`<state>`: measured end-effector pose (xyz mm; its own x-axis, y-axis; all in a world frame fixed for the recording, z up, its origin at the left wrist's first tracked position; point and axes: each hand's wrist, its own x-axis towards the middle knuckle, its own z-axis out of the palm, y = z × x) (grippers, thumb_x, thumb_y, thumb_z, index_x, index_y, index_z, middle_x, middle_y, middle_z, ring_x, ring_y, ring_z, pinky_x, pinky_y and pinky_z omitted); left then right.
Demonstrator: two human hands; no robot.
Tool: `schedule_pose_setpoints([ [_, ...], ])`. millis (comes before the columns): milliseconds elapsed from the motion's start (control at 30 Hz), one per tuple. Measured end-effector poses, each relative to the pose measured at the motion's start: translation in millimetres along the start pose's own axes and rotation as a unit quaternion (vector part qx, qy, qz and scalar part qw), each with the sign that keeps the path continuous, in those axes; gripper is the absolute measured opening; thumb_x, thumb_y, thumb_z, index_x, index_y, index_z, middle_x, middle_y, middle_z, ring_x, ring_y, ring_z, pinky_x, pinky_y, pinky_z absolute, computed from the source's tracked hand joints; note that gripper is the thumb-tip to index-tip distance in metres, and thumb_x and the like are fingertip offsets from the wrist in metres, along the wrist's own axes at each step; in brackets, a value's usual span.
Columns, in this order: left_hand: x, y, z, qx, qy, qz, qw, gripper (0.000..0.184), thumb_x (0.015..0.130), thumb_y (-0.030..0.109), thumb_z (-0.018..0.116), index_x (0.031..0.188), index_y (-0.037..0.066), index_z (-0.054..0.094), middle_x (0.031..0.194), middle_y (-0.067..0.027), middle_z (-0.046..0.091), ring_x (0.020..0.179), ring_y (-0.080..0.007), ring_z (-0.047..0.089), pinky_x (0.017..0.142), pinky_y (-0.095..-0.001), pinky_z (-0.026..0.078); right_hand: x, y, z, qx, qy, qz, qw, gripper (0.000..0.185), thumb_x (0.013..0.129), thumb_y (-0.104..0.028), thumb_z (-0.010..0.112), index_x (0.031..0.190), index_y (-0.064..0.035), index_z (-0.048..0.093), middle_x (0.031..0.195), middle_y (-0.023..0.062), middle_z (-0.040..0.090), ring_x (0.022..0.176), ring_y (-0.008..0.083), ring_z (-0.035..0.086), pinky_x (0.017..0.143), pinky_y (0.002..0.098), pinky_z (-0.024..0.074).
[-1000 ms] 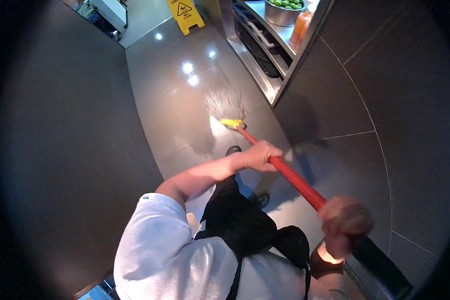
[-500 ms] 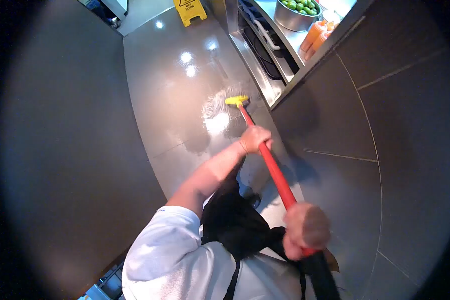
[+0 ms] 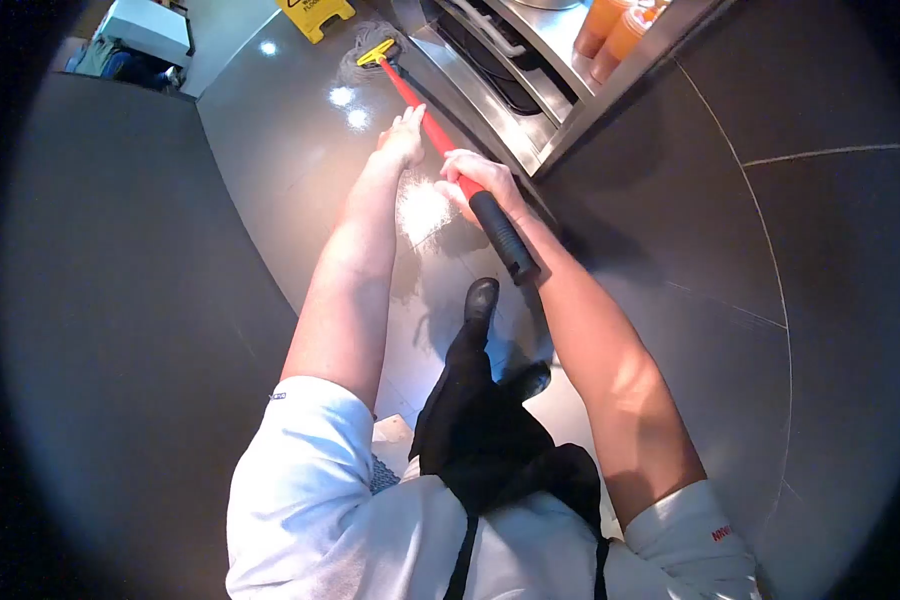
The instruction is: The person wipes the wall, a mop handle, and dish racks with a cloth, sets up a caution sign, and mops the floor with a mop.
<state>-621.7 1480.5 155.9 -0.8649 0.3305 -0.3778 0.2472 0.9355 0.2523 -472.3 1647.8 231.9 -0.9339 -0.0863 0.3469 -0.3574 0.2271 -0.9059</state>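
A mop reaches away from me across the wet tile floor, its red handle [image 3: 440,135] ending in a black grip [image 3: 500,235] at the near end. At its far end a yellow clamp [image 3: 377,52] holds grey mop strings [image 3: 355,68], which lie on the floor. My left hand [image 3: 403,140] is on the red handle, farther up, its fingers against the shaft. Just above the black grip, my right hand [image 3: 480,180] is closed around the handle. Both arms are stretched forward.
A yellow wet-floor sign [image 3: 315,15] stands beyond the mop head. On the right is a steel counter with shelves [image 3: 515,60] and orange bottles [image 3: 620,35]. Dark walls [image 3: 120,280] flank the floor. A white box-like object [image 3: 145,30] is at far left.
The mop head has moved away from me, toward the wet-floor sign. My right hand has gone forward with the handle, close behind my left, and both arms are now extended.
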Motion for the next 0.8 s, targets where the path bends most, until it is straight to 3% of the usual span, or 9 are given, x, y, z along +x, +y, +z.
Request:
schedule_pose_setpoints([
  [167, -33, 30, 30, -0.015, -0.013, 0.054, 0.998, 0.097, 0.075, -0.002, 0.068, 0.156, 0.026, 0.022, 0.162, -0.0129, 0.024, 0.147, -0.0330, 0.027, 0.118, -0.0539, 0.027, -68, -40, -41, -0.006, 0.053, 0.029, 0.998, 0.019, 0.078, -0.002, 0.077, 0.088, -0.0023, 0.061, 0.093, 0.0131, 0.069, 0.101, 0.0292, 0.068, 0.089, 0.0369, 0.0516],
  [200, -46, 40, 47, 0.024, 0.030, 0.088, 0.995, 0.093, 0.075, 0.004, 0.073, 0.153, 0.023, 0.026, 0.158, -0.0209, 0.027, 0.143, -0.0389, 0.033, 0.115, -0.0543, 0.032, -88, -51, -52, -0.016, 0.056, 0.035, 0.998, 0.019, 0.078, -0.002, 0.078, 0.087, -0.0024, 0.061, 0.092, 0.0129, 0.069, 0.101, 0.0291, 0.068, 0.089, 0.0371, 0.0516],
  [267, -79, 70, 82, -0.046, 0.090, 0.113, 0.988, 0.090, 0.074, 0.005, 0.075, 0.150, 0.020, 0.030, 0.157, -0.0235, 0.028, 0.142, -0.0415, 0.034, 0.111, -0.0599, 0.033, -126, -91, -72, -0.011, 0.087, 0.038, 0.995, 0.020, 0.076, 0.000, 0.078, 0.087, -0.0026, 0.061, 0.092, 0.0126, 0.069, 0.100, 0.0290, 0.069, 0.089, 0.0372, 0.0519],
  [400, -175, 148, 139, -0.089, 0.176, 0.171, 0.965, 0.078, 0.070, 0.006, 0.078, 0.138, 0.011, 0.040, 0.148, -0.0261, 0.038, 0.138, -0.0444, 0.038, 0.109, -0.0568, 0.037, -227, -164, -114, -0.042, 0.136, 0.033, 0.989, 0.024, 0.072, 0.001, 0.081, 0.085, -0.0036, 0.061, 0.089, 0.0120, 0.069, 0.100, 0.0275, 0.069, 0.093, 0.0396, 0.0506],
  [533, -298, 252, 183, -0.203, 0.183, 0.235, 0.933, 0.068, 0.069, 0.001, 0.074, 0.131, 0.007, 0.046, 0.133, -0.0232, 0.052, 0.134, -0.0445, 0.042, 0.109, -0.0497, 0.039, -342, -251, -182, -0.086, 0.117, 0.041, 0.989, 0.024, 0.072, 0.003, 0.080, 0.081, -0.0056, 0.060, 0.084, 0.0099, 0.069, 0.097, 0.0262, 0.070, 0.100, 0.0462, 0.0466],
  [600, -357, 318, 191, -0.213, 0.164, 0.261, 0.927, 0.068, 0.066, -0.006, 0.061, 0.132, 0.007, 0.046, 0.136, -0.0306, 0.049, 0.135, -0.0462, 0.041, 0.113, -0.0560, 0.034, -396, -287, -227, -0.076, 0.147, 0.036, 0.986, 0.024, 0.072, 0.004, 0.079, 0.079, -0.0065, 0.059, 0.082, 0.0093, 0.069, 0.096, 0.0260, 0.070, 0.102, 0.0499, 0.0444],
  [667, -423, 374, 203, -0.196, 0.168, 0.298, 0.919, 0.066, 0.067, -0.001, 0.066, 0.130, 0.008, 0.048, 0.130, -0.0200, 0.055, 0.135, -0.0425, 0.043, 0.113, -0.0492, 0.036, -451, -341, -264, -0.068, 0.192, 0.043, 0.978, 0.024, 0.072, 0.007, 0.076, 0.079, -0.0070, 0.058, 0.082, 0.0116, 0.069, 0.093, 0.0282, 0.070, 0.101, 0.0517, 0.0459],
  [733, -476, 419, 197, -0.216, 0.121, 0.364, 0.898, 0.065, 0.067, 0.004, 0.068, 0.129, 0.009, 0.050, 0.127, -0.0186, 0.058, 0.133, -0.0400, 0.046, 0.115, -0.0544, 0.032, -485, -393, -294, -0.108, 0.237, 0.028, 0.965, 0.020, 0.078, 0.001, 0.074, 0.083, -0.0058, 0.055, 0.078, 0.0131, 0.066, 0.087, 0.0286, 0.070, 0.098, 0.0512, 0.0488],
  [800, -515, 455, 191, -0.261, 0.060, 0.409, 0.872, 0.059, 0.067, 0.006, 0.071, 0.124, 0.008, 0.055, 0.117, -0.0169, 0.064, 0.126, -0.0404, 0.053, 0.113, -0.0541, 0.034, -513, -428, -308, -0.064, 0.323, 0.002, 0.944, 0.017, 0.083, -0.009, 0.070, 0.082, -0.0061, 0.053, 0.071, 0.0092, 0.062, 0.071, 0.0246, 0.065, 0.080, 0.0465, 0.0540],
])
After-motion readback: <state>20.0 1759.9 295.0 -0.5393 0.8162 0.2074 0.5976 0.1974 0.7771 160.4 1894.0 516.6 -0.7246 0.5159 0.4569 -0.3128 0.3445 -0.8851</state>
